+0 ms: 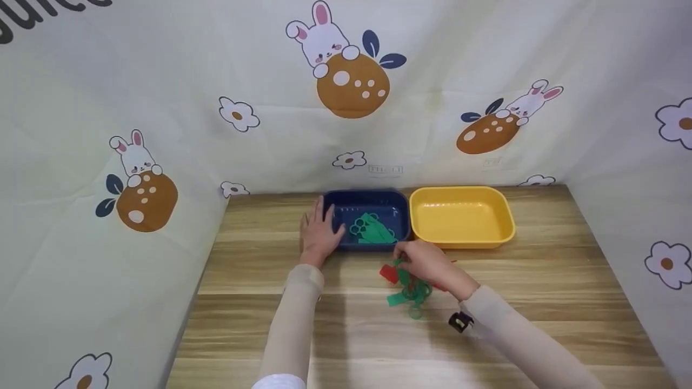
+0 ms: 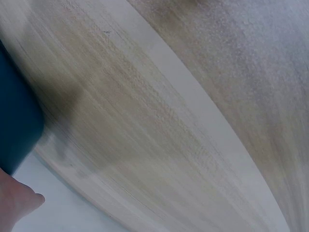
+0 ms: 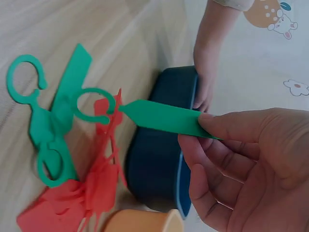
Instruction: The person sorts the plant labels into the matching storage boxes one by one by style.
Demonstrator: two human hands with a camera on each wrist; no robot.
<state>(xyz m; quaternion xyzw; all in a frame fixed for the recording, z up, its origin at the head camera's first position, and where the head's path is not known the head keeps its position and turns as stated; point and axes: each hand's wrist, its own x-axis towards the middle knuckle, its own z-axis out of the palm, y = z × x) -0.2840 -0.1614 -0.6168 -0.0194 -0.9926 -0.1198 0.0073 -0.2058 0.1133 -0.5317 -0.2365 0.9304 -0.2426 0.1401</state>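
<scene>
On the desk [image 1: 367,346], nearest the person, loose green tags [image 3: 67,101] with open rings lie heaped against red tags [image 3: 101,191]. Just above them, the right hand [image 3: 246,164] pinches one green tag [image 3: 164,117] by its flat end, thumb and fingers clamped on it. Its ring overlaps the pile in the right wrist view; whether they touch I cannot tell. That ring could snag, so a slow, straight lift seems wise, with a check that nothing red hangs along. The end grip suits this, as the ring can swing free. Farther off, the left hand [image 1: 319,229] rests at the blue tray's left rim, fingers apart; light steadying should do. Inside the blue tray [image 1: 367,247] lie other green tags [image 1: 374,231]. The yellow tray [image 1: 462,246] stands just right of it, before the printed cloth [image 1: 421,140].
</scene>
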